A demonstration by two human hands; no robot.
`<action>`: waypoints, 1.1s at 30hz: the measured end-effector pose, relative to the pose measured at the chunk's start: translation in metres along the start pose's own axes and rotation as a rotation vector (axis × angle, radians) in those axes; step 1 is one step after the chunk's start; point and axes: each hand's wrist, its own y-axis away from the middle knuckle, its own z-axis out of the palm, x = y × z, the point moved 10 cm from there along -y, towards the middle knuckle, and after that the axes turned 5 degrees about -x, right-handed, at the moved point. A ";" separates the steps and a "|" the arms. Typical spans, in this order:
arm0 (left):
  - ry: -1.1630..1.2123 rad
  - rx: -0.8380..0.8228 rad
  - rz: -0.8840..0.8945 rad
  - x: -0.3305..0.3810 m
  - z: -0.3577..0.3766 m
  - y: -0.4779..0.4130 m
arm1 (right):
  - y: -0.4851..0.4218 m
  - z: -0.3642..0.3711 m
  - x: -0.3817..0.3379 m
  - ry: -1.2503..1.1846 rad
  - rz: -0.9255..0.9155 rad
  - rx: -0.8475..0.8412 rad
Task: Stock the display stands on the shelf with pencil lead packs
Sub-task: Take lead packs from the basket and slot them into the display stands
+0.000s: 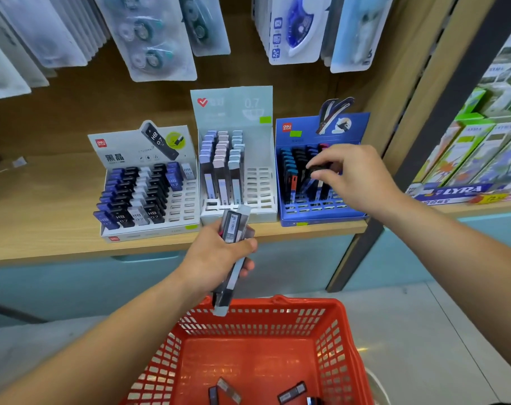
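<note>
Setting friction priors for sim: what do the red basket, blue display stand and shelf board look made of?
Red basket: moulded plastic, slightly glossy; uniform colour, slotted lattice walls.
Blue display stand: probably printed cardboard, matte; flat cut-out header, punched slots, though plastic is possible.
Shelf board: wood-grain surface, matte; laminate or real wood, cannot tell.

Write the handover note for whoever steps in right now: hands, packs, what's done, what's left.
Left hand: grips a bundle of packs over the red basket's far rim.
Right hand: pinches a dark pack over the blue stand.
Done: all three stands partly filled.
Left: empty slots in the middle stand and left stand; loose packs lie in the basket.
</note>
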 end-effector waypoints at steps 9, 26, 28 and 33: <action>0.046 -0.005 0.043 0.008 -0.004 -0.003 | 0.005 0.008 0.003 0.029 -0.006 -0.082; 0.066 0.024 0.058 0.011 -0.019 -0.006 | 0.001 0.011 0.005 0.006 0.040 -0.068; 0.069 0.027 0.061 0.011 -0.020 -0.007 | -0.001 0.011 0.004 0.036 0.026 -0.064; 0.078 0.014 0.066 0.011 -0.016 -0.007 | -0.012 0.012 -0.001 0.119 -0.050 0.018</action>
